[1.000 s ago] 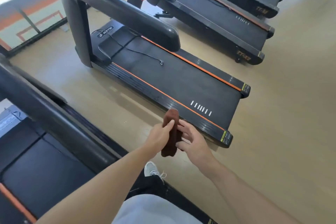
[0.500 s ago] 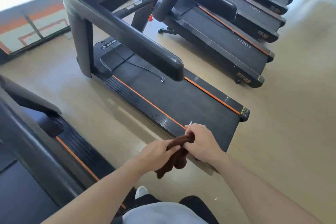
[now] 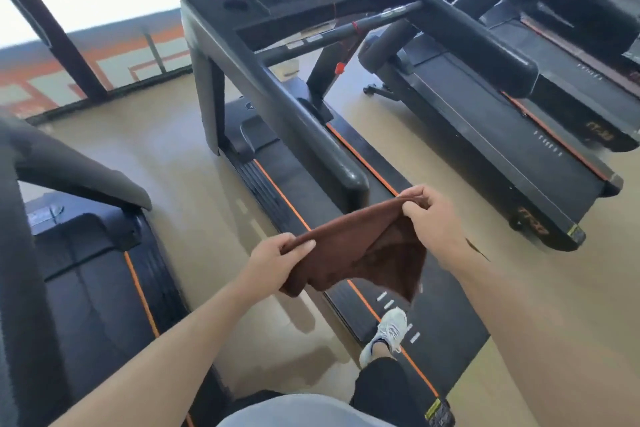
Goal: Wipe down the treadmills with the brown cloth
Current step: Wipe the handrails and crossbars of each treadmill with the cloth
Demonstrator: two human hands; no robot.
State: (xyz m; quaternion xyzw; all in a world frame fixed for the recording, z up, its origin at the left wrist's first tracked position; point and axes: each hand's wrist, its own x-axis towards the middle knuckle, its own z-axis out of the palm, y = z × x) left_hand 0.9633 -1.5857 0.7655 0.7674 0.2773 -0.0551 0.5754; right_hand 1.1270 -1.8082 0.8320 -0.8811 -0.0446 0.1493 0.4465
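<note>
both hands up front now, the brown cloth (image 3: 360, 250) stretched between them in the air, its long axis running from low left to high right. left hand (image 3: 277, 262) pinches the near-left edge, right hand (image 3: 431, 215) clenches the far-right corner, so each grip is closed on fabric. the middle treadmill (image 3: 346, 163) lies straight ahead, its left handrail (image 3: 287, 104) just beyond the cloth, and the right hand looks nearer it. count: one cloth, two hands, three treadmills, one white shoe (image 3: 386, 331) on the belt.
</note>
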